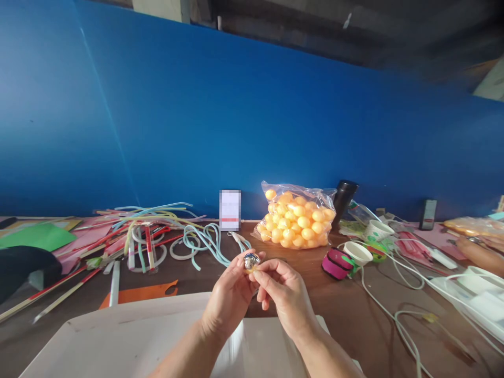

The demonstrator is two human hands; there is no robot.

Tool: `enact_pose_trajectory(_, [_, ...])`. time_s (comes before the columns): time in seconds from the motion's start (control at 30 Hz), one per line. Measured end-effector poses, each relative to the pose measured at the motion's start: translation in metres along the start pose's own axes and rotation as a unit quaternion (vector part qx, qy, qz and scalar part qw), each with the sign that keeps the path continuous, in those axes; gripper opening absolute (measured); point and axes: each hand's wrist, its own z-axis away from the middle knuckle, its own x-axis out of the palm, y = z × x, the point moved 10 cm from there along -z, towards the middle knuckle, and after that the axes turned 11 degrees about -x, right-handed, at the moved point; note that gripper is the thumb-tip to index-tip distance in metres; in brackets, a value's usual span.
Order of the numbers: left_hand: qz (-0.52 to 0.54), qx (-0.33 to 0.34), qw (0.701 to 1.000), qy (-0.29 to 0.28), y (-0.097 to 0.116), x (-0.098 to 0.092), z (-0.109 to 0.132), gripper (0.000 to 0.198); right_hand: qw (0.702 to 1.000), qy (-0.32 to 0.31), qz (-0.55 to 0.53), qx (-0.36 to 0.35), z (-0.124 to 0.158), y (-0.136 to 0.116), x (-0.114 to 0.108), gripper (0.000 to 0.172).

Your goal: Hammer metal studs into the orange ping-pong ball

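A small shiny silver ball (251, 261) sits between my two hands, above the near part of the table. My left hand (230, 291) is closed around its left side with thumb and fingers. My right hand (284, 294) pinches at the ball's lower right edge, where a bit of yellowish material shows; what that is I cannot make out. Below both hands lies a white board or flattened box (157, 336). Beyond them stands a clear plastic bag (293, 218) full of orange balls.
Balloon sticks and tubes (145, 236) lie heaped at left, by green paper (37, 236) and orange paper (145, 294). A phone (230, 210) leans on the blue wall. Rightward are a black bottle (345, 197), paper cup (357, 253), magenta pouch (337, 263), white cables (378, 299) and another person's hand (476, 252).
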Motion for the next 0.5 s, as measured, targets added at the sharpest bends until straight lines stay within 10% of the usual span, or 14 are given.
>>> enact_pose_trajectory(0.5, [-0.002, -0.006, 1.000, -0.005, 0.0005, 0.0020, 0.0007, 0.030, 1.000, 0.000, 0.028, -0.011, 0.0017, -0.0015, -0.0005, 0.023])
